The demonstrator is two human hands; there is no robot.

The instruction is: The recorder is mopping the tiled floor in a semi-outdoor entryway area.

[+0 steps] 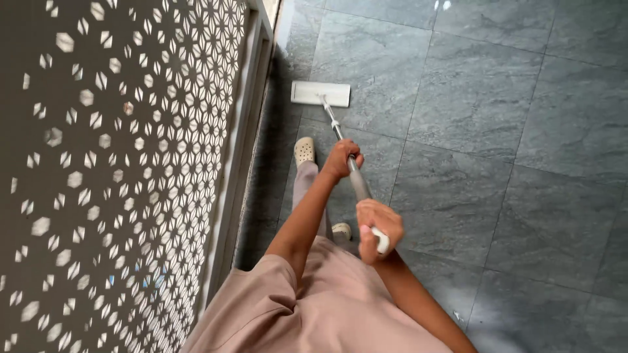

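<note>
Mop, held in both hands and angled down and away from the person to the floor. The right hand is clenched round the white top end of the handle, close to the body; the left hand is wrapped round the grey shaft a little farther down. Both grips are closed on the handle, with no gap showing between fingers and shaft.

Beyond the left hand the shaft runs on to the flat white mop head, which lies flat on the floor well ahead of both grips, just beside the base of the screen wall. Below the grips, one pale clog stands just left of the shaft near the left hand, and the tip of the other clog shows beside the right hand.

Progress, as a judgement: the mop head sits at the edge strip along the wall, so that strip is being worked now. The tiles show no clear wet and dry boundary, so how much is done and how much remains cannot be told.

The floor is of large grey stone-look tiles with thin joints, slightly glossy, reflecting light at the far side. To the left of the grips stands a dark perforated screen with a star-and-hexagon pattern, set in a pale frame that casts a shadow along the floor edge.
</note>
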